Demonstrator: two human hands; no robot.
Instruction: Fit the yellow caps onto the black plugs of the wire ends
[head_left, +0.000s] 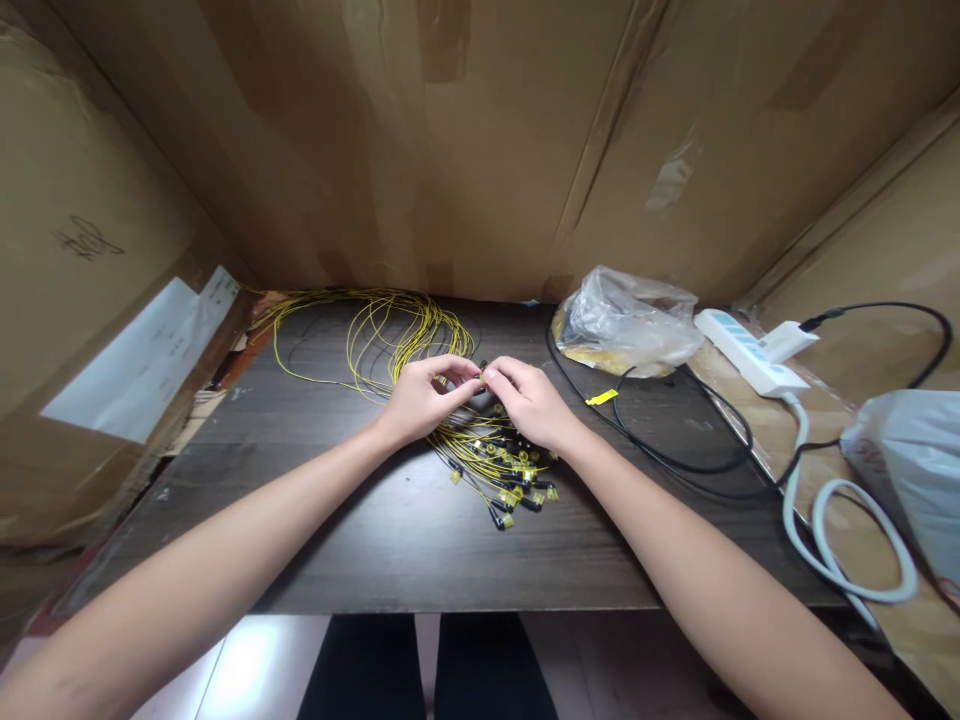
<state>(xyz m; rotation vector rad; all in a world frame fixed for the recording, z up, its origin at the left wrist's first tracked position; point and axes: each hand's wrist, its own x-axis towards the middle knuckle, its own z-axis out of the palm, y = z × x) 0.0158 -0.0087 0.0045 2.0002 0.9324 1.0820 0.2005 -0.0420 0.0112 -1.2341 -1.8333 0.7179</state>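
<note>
Clear plastic bag: one [630, 315], crumpled at the back right of the counter [322, 540]; something yellowish shows low inside it, too blurred to identify.
White plastic bag: one [911, 450], at the right edge of view, partly cut off; contents hidden.
Cardboard: brown panels [337, 150] standing behind the counter and to its left and right, with a white paper sheet [142, 360] on the left one.
Yellow cables: one loose bundle [435, 335], looped at the back of the counter and running forward under the hands; the strands are too many to count.
Connectors: well over a dozen black ends with yellowish clear caps [517, 490], fanned out in front of the hands; they overlap, so no exact count.
Held piece: one small dark connector [482, 377], raised above the bundle between both hands.
Left hand: one [416, 400], thumb and fingers pinching the held piece.
Right hand: one [529, 400], fingers bent and pinching the same piece from the other side.
Power strip: one, white [750, 355], right of the clear bag, with one white adapter [789, 342] plugged in.
Black cable: looped [675, 465] right of the hands, near one yellow tag [602, 398].
</note>
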